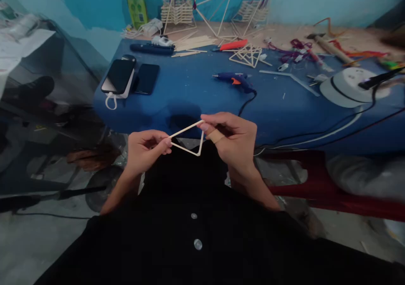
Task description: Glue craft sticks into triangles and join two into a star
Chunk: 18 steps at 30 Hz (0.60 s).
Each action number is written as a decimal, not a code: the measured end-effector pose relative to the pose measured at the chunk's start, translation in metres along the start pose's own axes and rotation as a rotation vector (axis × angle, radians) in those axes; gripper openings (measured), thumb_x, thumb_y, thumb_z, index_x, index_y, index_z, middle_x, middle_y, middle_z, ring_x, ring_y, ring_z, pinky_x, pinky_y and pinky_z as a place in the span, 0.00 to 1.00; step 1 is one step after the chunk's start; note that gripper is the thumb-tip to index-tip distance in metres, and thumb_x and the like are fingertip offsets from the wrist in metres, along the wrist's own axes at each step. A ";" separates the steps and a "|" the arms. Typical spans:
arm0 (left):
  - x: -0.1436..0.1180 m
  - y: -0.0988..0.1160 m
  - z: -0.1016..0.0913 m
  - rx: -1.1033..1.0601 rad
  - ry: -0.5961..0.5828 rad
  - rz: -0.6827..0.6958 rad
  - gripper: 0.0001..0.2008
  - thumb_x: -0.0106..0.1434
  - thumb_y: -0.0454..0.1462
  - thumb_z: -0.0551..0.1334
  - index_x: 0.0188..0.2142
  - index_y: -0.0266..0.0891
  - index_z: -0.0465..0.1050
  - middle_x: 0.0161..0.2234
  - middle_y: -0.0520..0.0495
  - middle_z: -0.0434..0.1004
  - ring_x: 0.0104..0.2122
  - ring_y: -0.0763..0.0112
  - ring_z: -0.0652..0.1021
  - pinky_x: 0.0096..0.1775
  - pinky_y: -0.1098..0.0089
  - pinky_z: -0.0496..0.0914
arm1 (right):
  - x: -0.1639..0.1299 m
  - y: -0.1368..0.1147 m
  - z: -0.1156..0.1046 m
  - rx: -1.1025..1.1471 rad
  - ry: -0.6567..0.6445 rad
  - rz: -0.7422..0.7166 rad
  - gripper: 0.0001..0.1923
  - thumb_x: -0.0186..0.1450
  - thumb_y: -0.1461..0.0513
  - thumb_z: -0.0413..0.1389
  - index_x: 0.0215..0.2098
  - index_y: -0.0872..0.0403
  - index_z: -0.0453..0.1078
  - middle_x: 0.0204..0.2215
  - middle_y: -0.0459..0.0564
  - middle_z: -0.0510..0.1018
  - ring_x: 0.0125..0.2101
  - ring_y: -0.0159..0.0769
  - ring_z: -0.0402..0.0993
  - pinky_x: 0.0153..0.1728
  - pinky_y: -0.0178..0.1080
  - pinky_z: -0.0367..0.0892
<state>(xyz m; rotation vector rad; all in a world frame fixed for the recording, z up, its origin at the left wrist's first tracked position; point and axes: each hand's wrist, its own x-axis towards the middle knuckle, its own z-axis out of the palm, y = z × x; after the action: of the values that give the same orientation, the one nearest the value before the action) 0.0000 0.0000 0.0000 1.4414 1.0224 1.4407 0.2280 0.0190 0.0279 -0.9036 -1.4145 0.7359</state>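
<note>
A small triangle of thin wooden sticks (186, 151) is held up in front of the table edge, between both hands. My left hand (146, 149) pinches its left corner between thumb and fingers. At the upper right corner, my right hand (233, 137) grips it with thumb and fingertips; a tan band wraps the right thumb. The lower corner hangs free and points toward me. Beyond the hands, a blue glue gun (234, 79) with an orange trigger lies on its side on the blue table (190, 91).
Phones (147, 78) lie at the left, one atop a white block. Loose sticks (194, 44), a red-orange cutter (233, 44) and joined stick triangles (248, 55) lie farther back. Stick structures (177, 12) stand by the wall. A round white power strip (352, 87) with cables occupies the right.
</note>
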 end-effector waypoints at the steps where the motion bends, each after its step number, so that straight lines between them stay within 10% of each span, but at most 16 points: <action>1: 0.000 0.001 0.001 -0.004 0.018 0.014 0.03 0.65 0.35 0.76 0.33 0.40 0.88 0.24 0.50 0.86 0.21 0.71 0.85 0.25 0.80 0.80 | 0.000 0.000 0.000 0.012 0.016 0.018 0.04 0.65 0.63 0.71 0.39 0.48 0.87 0.32 0.45 0.85 0.29 0.30 0.78 0.30 0.36 0.75; 18: 0.007 -0.003 0.012 -0.047 0.238 0.050 0.11 0.62 0.45 0.79 0.36 0.40 0.90 0.26 0.48 0.88 0.21 0.72 0.84 0.24 0.77 0.80 | 0.002 0.020 0.002 0.273 0.057 0.172 0.04 0.61 0.62 0.73 0.36 0.49 0.87 0.30 0.45 0.87 0.28 0.29 0.82 0.31 0.33 0.80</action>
<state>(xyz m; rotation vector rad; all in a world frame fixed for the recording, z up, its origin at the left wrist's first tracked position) 0.0117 0.0075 -0.0002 1.2916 1.0960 1.6914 0.2280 0.0311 0.0112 -0.8304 -1.1619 0.9988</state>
